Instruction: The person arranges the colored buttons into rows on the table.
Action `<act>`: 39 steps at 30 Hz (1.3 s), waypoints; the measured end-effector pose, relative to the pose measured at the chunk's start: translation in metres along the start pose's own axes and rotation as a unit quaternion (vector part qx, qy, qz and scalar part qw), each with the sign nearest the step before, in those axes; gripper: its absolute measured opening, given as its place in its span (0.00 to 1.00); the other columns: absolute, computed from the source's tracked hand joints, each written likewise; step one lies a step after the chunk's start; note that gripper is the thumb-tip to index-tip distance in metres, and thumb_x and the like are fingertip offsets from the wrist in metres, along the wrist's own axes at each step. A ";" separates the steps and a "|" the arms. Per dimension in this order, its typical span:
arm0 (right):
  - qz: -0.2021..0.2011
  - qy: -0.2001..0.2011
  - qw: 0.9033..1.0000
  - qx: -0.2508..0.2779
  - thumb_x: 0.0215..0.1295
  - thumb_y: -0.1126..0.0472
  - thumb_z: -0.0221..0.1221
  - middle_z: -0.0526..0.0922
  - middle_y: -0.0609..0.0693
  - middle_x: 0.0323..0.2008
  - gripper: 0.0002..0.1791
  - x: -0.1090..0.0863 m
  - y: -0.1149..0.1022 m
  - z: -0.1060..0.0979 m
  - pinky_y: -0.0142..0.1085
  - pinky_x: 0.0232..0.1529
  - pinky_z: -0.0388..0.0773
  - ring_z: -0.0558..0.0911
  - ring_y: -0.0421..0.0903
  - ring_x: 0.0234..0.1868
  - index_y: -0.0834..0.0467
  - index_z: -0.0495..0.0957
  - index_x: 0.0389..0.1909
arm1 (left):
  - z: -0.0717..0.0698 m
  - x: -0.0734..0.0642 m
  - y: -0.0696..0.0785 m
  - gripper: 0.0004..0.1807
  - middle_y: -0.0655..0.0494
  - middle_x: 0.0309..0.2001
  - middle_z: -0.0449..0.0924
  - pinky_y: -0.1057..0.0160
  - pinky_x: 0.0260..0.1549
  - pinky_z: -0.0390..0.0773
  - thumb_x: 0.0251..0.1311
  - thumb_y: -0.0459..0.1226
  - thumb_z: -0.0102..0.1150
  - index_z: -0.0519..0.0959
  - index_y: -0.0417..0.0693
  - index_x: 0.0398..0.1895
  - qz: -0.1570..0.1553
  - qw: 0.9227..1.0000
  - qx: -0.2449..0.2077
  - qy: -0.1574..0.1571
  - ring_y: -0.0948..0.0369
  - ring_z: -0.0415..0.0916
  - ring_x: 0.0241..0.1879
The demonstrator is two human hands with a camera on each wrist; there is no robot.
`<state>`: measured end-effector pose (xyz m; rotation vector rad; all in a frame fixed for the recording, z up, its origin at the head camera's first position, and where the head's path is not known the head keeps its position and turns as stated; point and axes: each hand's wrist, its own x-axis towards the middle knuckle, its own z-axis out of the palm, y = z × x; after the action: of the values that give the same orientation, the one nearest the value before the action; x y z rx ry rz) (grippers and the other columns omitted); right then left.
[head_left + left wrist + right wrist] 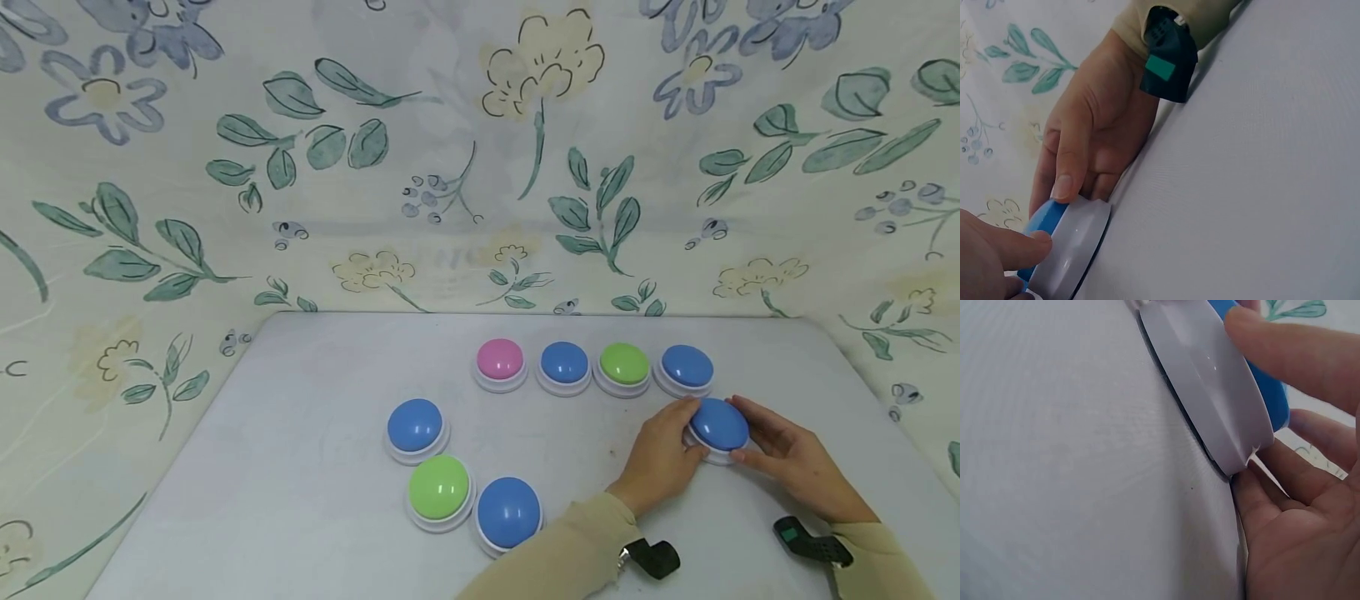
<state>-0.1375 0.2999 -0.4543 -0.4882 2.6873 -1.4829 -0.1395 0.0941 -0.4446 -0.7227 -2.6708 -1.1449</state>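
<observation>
Both hands hold one blue dome push button (720,425) with a white round base, at the right of the table. My left hand (663,454) grips its left side, thumb low on the base. My right hand (798,467) holds the opposite side, its thumb at the near rim. In the left wrist view, the white base (1072,250) stands between the two hands, with the right thumb touching its upper end. The right wrist view shows the base (1210,387) resting by its dark lower edge on the table, fingers (1257,494) against its side.
Behind the hands runs a row of pink (500,360), blue (565,363), green (624,365) and blue (687,367) buttons. To the left stand a blue (415,427), a green (439,488) and another blue button (508,510), partly behind the left sleeve. Floral cloth (450,225) borders the white table (285,500).
</observation>
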 end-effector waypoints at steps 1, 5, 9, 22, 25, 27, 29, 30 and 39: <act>-0.001 0.000 1.000 0.005 0.57 0.61 0.64 0.57 0.64 0.67 0.42 0.000 -0.001 0.000 0.15 0.53 0.63 0.60 0.20 0.59 0.64 0.52 0.69 | 0.000 0.000 0.000 0.31 0.56 0.63 0.67 0.75 0.58 0.62 0.55 0.36 0.63 0.67 0.46 0.63 0.000 1.000 0.000 0.002 0.67 0.63 0.62; 0.000 0.010 1.000 0.025 0.56 0.63 0.64 0.59 0.62 0.67 0.42 0.000 -0.004 -0.001 0.16 0.53 0.64 0.62 0.23 0.60 0.63 0.54 0.69 | -0.003 0.002 0.002 0.31 0.56 0.63 0.67 0.74 0.59 0.62 0.55 0.37 0.63 0.66 0.46 0.64 -0.001 1.000 0.004 0.008 0.67 0.63 0.62; -0.003 0.031 0.998 0.047 0.56 0.66 0.64 0.60 0.58 0.67 0.40 0.000 -0.007 -0.003 0.17 0.54 0.64 0.63 0.26 0.61 0.61 0.56 0.68 | -0.010 0.002 0.004 0.31 0.57 0.64 0.66 0.73 0.59 0.63 0.56 0.38 0.63 0.66 0.46 0.64 0.002 1.000 0.006 0.006 0.67 0.63 0.62; -0.030 0.078 0.991 0.109 0.57 0.73 0.60 0.60 0.52 0.68 0.38 -0.002 -0.025 -0.004 0.18 0.56 0.63 0.61 0.33 0.65 0.61 0.56 0.68 | -0.044 0.000 0.012 0.30 0.62 0.64 0.66 0.71 0.59 0.63 0.58 0.40 0.60 0.65 0.51 0.65 0.002 1.000 -0.006 -0.009 0.68 0.60 0.64; -0.038 0.076 0.989 0.123 0.57 0.74 0.59 0.60 0.53 0.68 0.38 -0.001 -0.032 -0.003 0.19 0.56 0.63 0.61 0.34 0.65 0.62 0.56 0.68 | -0.057 -0.003 0.011 0.30 0.62 0.65 0.64 0.70 0.60 0.62 0.60 0.41 0.59 0.64 0.52 0.66 0.012 1.000 -0.014 -0.015 0.67 0.58 0.65; -0.041 0.073 0.987 0.138 0.57 0.75 0.59 0.60 0.53 0.67 0.37 0.000 -0.037 -0.001 0.20 0.57 0.63 0.61 0.35 0.66 0.63 0.56 0.68 | -0.066 -0.006 0.009 0.30 0.62 0.65 0.63 0.69 0.61 0.62 0.61 0.42 0.58 0.63 0.52 0.67 0.016 0.999 -0.020 -0.021 0.67 0.58 0.65; -0.044 0.065 0.986 0.148 0.57 0.76 0.58 0.60 0.53 0.67 0.37 0.001 -0.044 0.001 0.21 0.57 0.63 0.61 0.35 0.66 0.63 0.56 0.68 | -0.077 -0.008 0.004 0.31 0.62 0.66 0.62 0.69 0.62 0.61 0.61 0.42 0.57 0.62 0.52 0.67 0.018 0.999 -0.022 -0.025 0.66 0.57 0.66; -0.041 0.062 0.987 0.145 0.57 0.76 0.58 0.60 0.53 0.67 0.37 0.001 -0.047 0.003 0.21 0.57 0.63 0.61 0.35 0.66 0.63 0.57 0.67 | -0.083 -0.010 0.002 0.31 0.62 0.66 0.62 0.69 0.62 0.60 0.61 0.42 0.58 0.62 0.52 0.67 0.018 0.999 -0.025 -0.027 0.66 0.57 0.66; -0.034 0.024 0.993 0.110 0.58 0.73 0.59 0.61 0.53 0.67 0.35 0.000 -0.071 0.015 0.23 0.57 0.64 0.62 0.32 0.64 0.62 0.58 0.67 | -0.131 -0.020 -0.022 0.32 0.60 0.66 0.62 0.65 0.62 0.61 0.60 0.42 0.59 0.62 0.53 0.67 -0.010 0.999 -0.038 -0.026 0.64 0.57 0.66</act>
<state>-0.1168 0.2527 -0.4034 -0.5404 2.5209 -1.8040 -0.1397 -0.0201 -0.3731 -0.7499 -2.6957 -1.2565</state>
